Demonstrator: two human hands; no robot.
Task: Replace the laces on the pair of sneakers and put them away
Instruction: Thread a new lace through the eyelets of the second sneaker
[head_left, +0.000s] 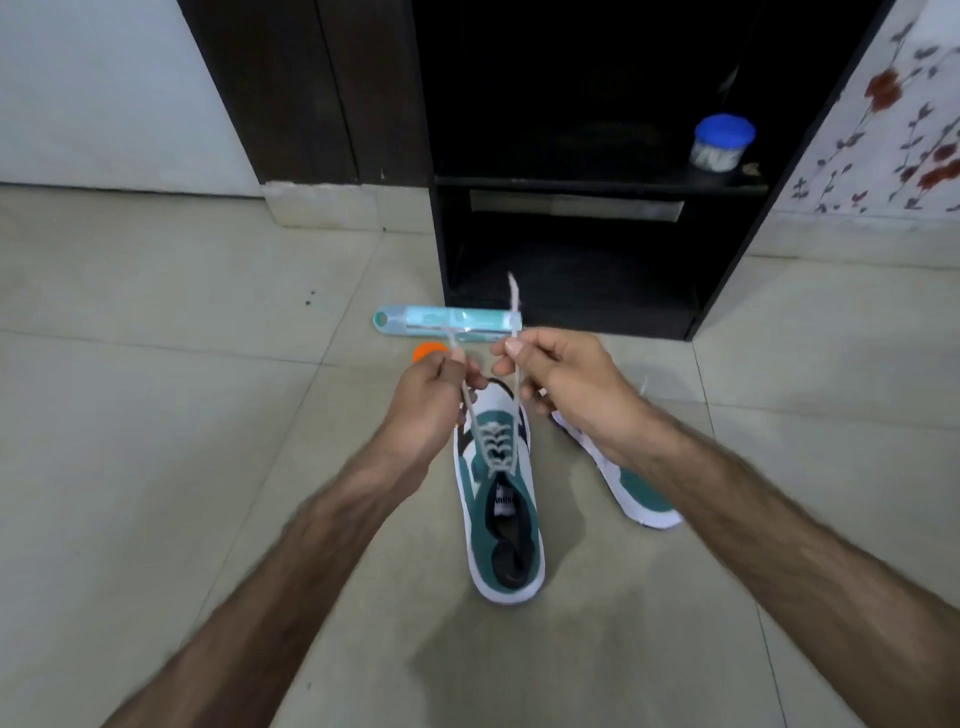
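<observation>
Looks like roughly halfway on shoe one: the teal-and-white mesh sneaker (501, 499) sitting on the pale tiled floor (156, 415) has its thin grey lace (493, 449) criss-crossed through the lower eyelets only, so the top rows are left. The second teal-and-white sneaker (636, 493), just right of the first and partly under the forearm, I can't see the lacing on, and neither is stowed in the black open shelf unit (571, 260) behind the first sneaker yet. Left hand (428, 395) and right hand (566, 382) hover just above that sneaker's toe end, each pinching one lace end pulled up taut.
</observation>
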